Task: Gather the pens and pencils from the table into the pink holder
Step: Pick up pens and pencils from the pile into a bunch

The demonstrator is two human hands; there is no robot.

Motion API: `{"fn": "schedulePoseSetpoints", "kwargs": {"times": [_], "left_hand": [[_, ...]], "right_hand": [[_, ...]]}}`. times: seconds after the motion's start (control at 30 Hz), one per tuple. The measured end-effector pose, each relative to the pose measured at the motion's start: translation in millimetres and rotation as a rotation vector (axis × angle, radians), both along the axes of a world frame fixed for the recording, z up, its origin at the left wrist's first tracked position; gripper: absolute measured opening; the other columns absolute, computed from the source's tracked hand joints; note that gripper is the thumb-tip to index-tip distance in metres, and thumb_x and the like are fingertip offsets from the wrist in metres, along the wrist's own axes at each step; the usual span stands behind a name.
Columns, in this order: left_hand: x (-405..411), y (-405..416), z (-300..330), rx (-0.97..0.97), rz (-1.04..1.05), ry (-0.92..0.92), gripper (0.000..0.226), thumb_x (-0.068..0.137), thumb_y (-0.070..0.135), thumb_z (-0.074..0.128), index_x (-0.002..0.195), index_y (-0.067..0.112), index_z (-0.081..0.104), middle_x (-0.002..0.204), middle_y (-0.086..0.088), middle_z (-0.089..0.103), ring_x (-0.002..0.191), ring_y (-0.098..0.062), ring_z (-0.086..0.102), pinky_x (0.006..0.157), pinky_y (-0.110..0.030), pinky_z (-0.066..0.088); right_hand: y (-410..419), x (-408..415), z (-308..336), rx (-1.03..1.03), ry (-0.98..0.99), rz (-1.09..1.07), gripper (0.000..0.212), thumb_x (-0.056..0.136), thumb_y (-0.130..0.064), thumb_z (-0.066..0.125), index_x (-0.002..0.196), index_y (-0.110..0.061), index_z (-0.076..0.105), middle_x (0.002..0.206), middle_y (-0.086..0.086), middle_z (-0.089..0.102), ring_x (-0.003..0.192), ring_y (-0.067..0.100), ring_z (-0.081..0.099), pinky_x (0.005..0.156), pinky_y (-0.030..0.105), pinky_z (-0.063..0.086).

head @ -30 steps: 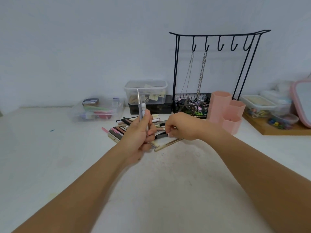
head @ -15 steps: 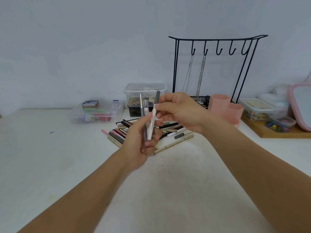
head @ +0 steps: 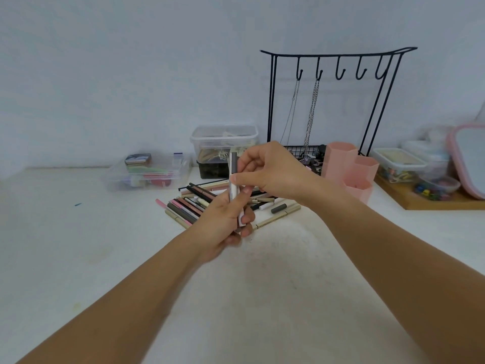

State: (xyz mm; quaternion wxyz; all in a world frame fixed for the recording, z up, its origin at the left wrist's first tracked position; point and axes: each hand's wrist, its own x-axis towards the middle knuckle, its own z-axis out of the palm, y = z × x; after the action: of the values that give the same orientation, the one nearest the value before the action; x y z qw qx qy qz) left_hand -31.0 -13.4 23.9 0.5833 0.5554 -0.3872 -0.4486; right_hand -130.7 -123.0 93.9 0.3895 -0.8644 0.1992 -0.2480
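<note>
A pile of pens and pencils (head: 195,203) lies on the white table (head: 78,245), in pink, brown, beige and black. My left hand (head: 223,222) grips a small upright bunch of pens (head: 233,179) above the pile's near edge. My right hand (head: 265,169) reaches in from the right and pinches the top part of that bunch, with a grey-capped pen sticking up between the fingers. The pink holder (head: 349,169), made of three hexagonal cups, stands to the right behind my right wrist and looks empty from here.
A black wire rack (head: 338,101) with hooks and hanging chains stands behind the holder. Clear plastic boxes (head: 147,172) and a stacked tub (head: 223,143) sit along the wall. A wooden tray (head: 433,200) with small containers and a pink-framed mirror (head: 469,158) fill the right edge.
My right hand picked a pen from the pile, lifted it to my left hand and now sets it into the bunch. The bunch has grown from one pen to several.
</note>
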Motion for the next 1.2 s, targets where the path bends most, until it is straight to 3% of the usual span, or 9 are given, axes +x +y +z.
{"fn": "schedulePoseSetpoints", "kwargs": {"times": [0.13, 0.23, 0.3, 0.5, 0.77, 0.87, 1.0, 1.1, 1.2], "left_hand": [[3.5, -1.2, 1.8, -0.071, -0.028, 0.158, 0.023, 0.101, 0.045, 0.052, 0.092, 0.024, 0.047, 0.063, 0.003, 0.035, 0.054, -0.011, 0.043, 0.045, -0.022, 0.032], [4.2, -3.3, 3.4, -0.095, -0.027, 0.323, 0.031, 0.091, 0.047, 0.059, 0.082, 0.022, 0.043, 0.064, 0.003, 0.035, 0.054, -0.01, 0.039, 0.05, -0.027, 0.045], [4.9, -3.7, 5.1, -0.096, -0.024, 0.375, 0.03, 0.087, 0.048, 0.06, 0.085, 0.022, 0.046, 0.064, 0.003, 0.036, 0.054, -0.01, 0.04, 0.054, -0.03, 0.049], [8.3, 1.0, 8.7, -0.067, -0.008, 0.253, 0.045, 0.085, 0.055, 0.055, 0.113, 0.023, 0.04, 0.066, 0.004, 0.042, 0.052, -0.008, 0.043, 0.034, -0.016, 0.031], [12.4, -2.9, 11.0, -0.048, 0.107, 0.238, 0.039, 0.1, 0.047, 0.052, 0.07, 0.023, 0.044, 0.057, 0.005, 0.029, 0.039, -0.005, 0.022, 0.031, -0.016, 0.013], [9.5, -2.4, 9.1, -0.037, 0.094, 0.268, 0.032, 0.102, 0.041, 0.052, 0.077, 0.021, 0.049, 0.06, 0.005, 0.03, 0.041, -0.005, 0.025, 0.031, -0.015, 0.016], [0.2, -3.2, 5.2, -0.063, 0.072, 0.325, 0.026, 0.104, 0.036, 0.05, 0.088, 0.017, 0.056, 0.065, 0.0, 0.039, 0.05, -0.009, 0.038, 0.037, -0.017, 0.027], [-5.1, -3.1, 5.0, -0.066, 0.082, 0.378, 0.029, 0.104, 0.038, 0.05, 0.091, 0.016, 0.064, 0.071, -0.005, 0.054, 0.06, -0.015, 0.056, 0.053, -0.03, 0.052], [-4.5, -1.1, 5.3, -0.03, 0.077, 0.41, 0.036, 0.1, 0.045, 0.051, 0.104, 0.013, 0.068, 0.081, -0.009, 0.066, 0.073, -0.022, 0.069, 0.063, -0.045, 0.06]], "right_hand": [[-14.8, -10.2, 5.7, 0.023, 0.058, -0.01, 0.021, 0.09, -0.028, 0.074, 0.097, -0.008, 0.073, 0.076, 0.0, 0.071, 0.063, 0.007, 0.063, 0.055, 0.018, 0.047], [-46.8, -24.6, 3.1, -0.236, 0.306, -0.075, 0.006, 0.094, -0.02, 0.07, 0.097, -0.016, 0.074, 0.089, -0.006, 0.072, 0.078, 0.008, 0.066, 0.073, 0.027, 0.053], [-67.8, -31.0, -6.8, -0.43, 0.536, -0.134, 0.012, 0.093, -0.011, 0.069, 0.099, -0.018, 0.076, 0.102, -0.003, 0.073, 0.095, 0.016, 0.067, 0.088, 0.032, 0.054], [-95.6, -42.0, -31.5, -0.451, 0.657, -0.166, 0.023, 0.087, 0.0, 0.071, 0.097, -0.018, 0.08, 0.107, 0.002, 0.074, 0.101, 0.021, 0.068, 0.084, 0.032, 0.054], [-105.8, -43.7, -44.1, -0.456, 0.608, -0.131, 0.016, 0.085, -0.003, 0.075, 0.098, -0.011, 0.077, 0.098, 0.004, 0.073, 0.091, 0.022, 0.067, 0.064, 0.018, 0.041], [-99.6, -47.9, -22.7, -0.361, 0.452, -0.152, 0.011, 0.09, -0.005, 0.071, 0.096, -0.014, 0.072, 0.084, -0.001, 0.068, 0.074, 0.015, 0.062, 0.063, 0.021, 0.044], [-64.2, -42.7, 7.6, 0.073, 0.13, -0.031, 0.006, 0.093, -0.005, 0.068, 0.099, -0.006, 0.069, 0.077, 0.007, 0.073, 0.067, 0.017, 0.07, 0.068, 0.028, 0.06], [-34.9, -29.4, 15.1, 0.325, 0.018, 0.123, 0.011, 0.092, -0.003, 0.069, 0.102, 0.002, 0.068, 0.086, 0.018, 0.074, 0.073, 0.022, 0.071, 0.07, 0.026, 0.061], [-16.5, -17.9, 11.8, 0.358, 0.023, 0.172, 0.011, 0.09, -0.002, 0.071, 0.099, 0.003, 0.069, 0.085, 0.019, 0.074, 0.072, 0.02, 0.071, 0.064, 0.023, 0.059]]}}
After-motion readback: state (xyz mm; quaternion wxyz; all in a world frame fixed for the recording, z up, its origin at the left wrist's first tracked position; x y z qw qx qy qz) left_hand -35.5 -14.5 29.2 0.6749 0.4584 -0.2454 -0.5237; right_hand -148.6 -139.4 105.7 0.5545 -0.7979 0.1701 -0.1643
